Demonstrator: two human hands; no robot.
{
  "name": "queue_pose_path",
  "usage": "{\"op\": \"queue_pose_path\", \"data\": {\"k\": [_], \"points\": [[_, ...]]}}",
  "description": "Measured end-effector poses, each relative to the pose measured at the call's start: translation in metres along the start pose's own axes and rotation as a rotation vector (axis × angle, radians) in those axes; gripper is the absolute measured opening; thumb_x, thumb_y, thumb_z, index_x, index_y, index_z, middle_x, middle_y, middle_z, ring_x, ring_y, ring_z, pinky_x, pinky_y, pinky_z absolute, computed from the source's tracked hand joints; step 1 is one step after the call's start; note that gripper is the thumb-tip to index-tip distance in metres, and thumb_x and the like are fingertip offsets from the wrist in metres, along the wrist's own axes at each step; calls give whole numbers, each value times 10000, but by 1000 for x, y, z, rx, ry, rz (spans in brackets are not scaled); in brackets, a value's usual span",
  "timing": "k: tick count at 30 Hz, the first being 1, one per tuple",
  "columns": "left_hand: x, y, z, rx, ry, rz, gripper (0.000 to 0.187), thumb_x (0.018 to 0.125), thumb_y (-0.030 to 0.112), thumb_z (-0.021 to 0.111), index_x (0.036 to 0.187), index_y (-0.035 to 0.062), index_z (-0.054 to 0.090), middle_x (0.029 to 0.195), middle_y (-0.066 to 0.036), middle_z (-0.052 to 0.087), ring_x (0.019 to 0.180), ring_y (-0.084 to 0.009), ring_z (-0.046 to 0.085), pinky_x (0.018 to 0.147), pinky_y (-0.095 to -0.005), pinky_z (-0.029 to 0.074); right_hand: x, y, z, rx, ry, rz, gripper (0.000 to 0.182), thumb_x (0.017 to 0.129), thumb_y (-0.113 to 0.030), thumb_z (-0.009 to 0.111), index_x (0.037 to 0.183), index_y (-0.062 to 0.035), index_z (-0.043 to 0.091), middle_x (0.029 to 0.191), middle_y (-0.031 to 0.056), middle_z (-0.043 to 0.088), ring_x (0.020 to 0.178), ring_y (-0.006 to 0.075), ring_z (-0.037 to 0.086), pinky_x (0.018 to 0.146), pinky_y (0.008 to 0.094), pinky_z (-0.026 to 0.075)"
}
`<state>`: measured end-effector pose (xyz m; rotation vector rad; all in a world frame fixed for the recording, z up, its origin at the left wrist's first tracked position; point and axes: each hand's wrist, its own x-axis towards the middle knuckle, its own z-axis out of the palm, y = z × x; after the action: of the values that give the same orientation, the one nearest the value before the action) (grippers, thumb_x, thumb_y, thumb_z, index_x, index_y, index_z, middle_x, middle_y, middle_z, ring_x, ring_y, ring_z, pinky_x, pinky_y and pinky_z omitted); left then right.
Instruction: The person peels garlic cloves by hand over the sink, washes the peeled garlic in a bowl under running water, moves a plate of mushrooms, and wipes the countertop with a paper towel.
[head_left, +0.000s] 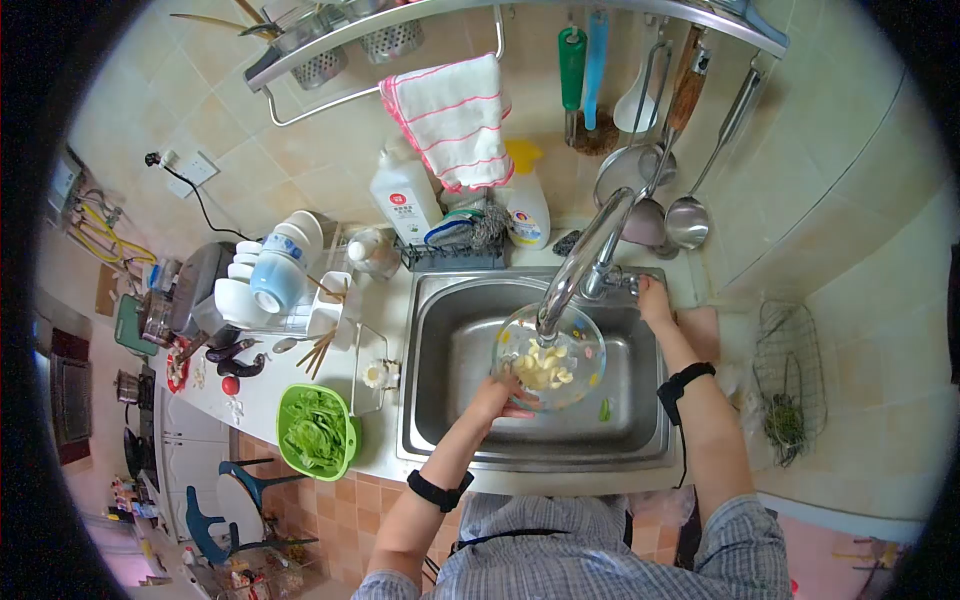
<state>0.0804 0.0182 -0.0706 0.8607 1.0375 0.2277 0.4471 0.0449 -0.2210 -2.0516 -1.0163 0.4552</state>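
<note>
My left hand [497, 398] grips the near-left rim of a clear glass bowl [592, 352], fingers reaching over its edge. Several pale yellow pieces [543, 368], resembling peeled garlic cloves, lie in the bowl. The curved metal faucet [580, 262] ends directly over it. My right hand [655, 301] is closed around the faucet handle [630, 284] at the back right of the sink. Under the bowl is the stainless steel sink [440, 400], with a small green scrap [604, 409] on its floor.
Left of the sink stand a green basket of leafy greens [354, 440], a clear container [370, 345] and a rack of stacked bowls [275, 280]. Bottles and a sponge caddy [455, 256] line the back edge. Ladles [687, 222] hang behind the faucet; a wire basket [790, 350] is at right.
</note>
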Motion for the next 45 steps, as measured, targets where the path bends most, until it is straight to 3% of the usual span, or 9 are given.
{"op": "queue_pose_path", "data": {"k": [14, 20, 23, 25, 27, 29, 34, 37, 45], "points": [[27, -30, -14, -38, -19, -15, 448, 880, 250, 393, 1140, -111, 337, 959, -241, 523, 769, -357, 601, 561, -355, 559, -50, -57, -49, 267, -167, 334, 447, 853, -456, 412, 1049, -59, 475, 747, 72, 576, 528, 159, 555, 452, 271, 457], [24, -27, -11, -85, 55, -2, 417, 698, 1, 432, 1092, -131, 399, 902, -232, 546, 654, -323, 612, 530, -325, 561, -51, -51, -46, 175, -261, 246, 361, 866, -320, 459, 1088, -36, 469, 936, 84, 581, 781, 160, 589, 615, 281, 471], [19, -22, -10, -97, 51, -16, 424, 697, 4, 431, 1097, -131, 395, 900, -233, 545, 633, -317, 607, 515, -331, 559, -73, -58, -42, 315, -197, 147, 389, 836, -318, 507, 1050, 6, 482, 922, 160, 583, 712, 215, 575, 603, 305, 457], [18, -23, -12, -63, 53, -1, 410, 699, 7, 428, 1081, -138, 400, 893, -230, 540, 610, -317, 601, 498, -338, 556, -112, -103, -40, 31, 318, -163, 420, 794, -284, 568, 1090, -2, 473, 1077, 176, 520, 904, 251, 521, 775, 347, 412], [15, -21, -14, -39, 48, -2, 398, 699, 11, 430, 1066, -141, 405, 888, -230, 536, 602, -315, 598, 492, -339, 555, -158, -167, -42, 112, 232, -310, 484, 747, -258, 610, 1149, -39, 451, 1130, 166, 481, 1050, 290, 439, 890, 380, 342], [9, -24, -17, -7, 45, -9, 386, 699, 15, 432, 1050, -144, 411, 882, -229, 531, 593, -314, 596, 486, -340, 554, -180, -185, -27, -220, -373, -412, 525, 704, -239, 635, 1161, -63, 444, 1148, 148, 454, 1075, 317, 419, 909, 389, 345], [10, -39, -24, -22, 39, 9, 336, 679, 0, 468, 981, -146, 439, 811, -211, 533, 561, -293, 591, 457, -334, 547, -205, -181, 19, -511, -585, -789, 597, 666, -254, 647, 1173, -68, 391, 1212, 152, 344, 1011, 350, 465, 864, 444, 382], [4, -46, -31, 4, 46, 34, 306, 674, -11, 477, 947, -145, 452, 779, -200, 536, 571, -298, 597, 460, -334, 548, -216, -196, 30, -546, -753, -376, 433, 744, -258, 553, 1113, -87, 404, 1199, 165, 378, 898, 357, 536, 780, 467, 419], [-10, -49, -38, -103, 19, 4, 292, 675, -19, 481, 945, -129, 461, 791, -216, 544, 574, -331, 598, 474, -355, 550, -198, -162, 72, -209, -836, -252, 287, 832, -266, 450, 993, -29, 433, 1058, 201, 485, 798, 370, 552, 719, 423, 425]]}}
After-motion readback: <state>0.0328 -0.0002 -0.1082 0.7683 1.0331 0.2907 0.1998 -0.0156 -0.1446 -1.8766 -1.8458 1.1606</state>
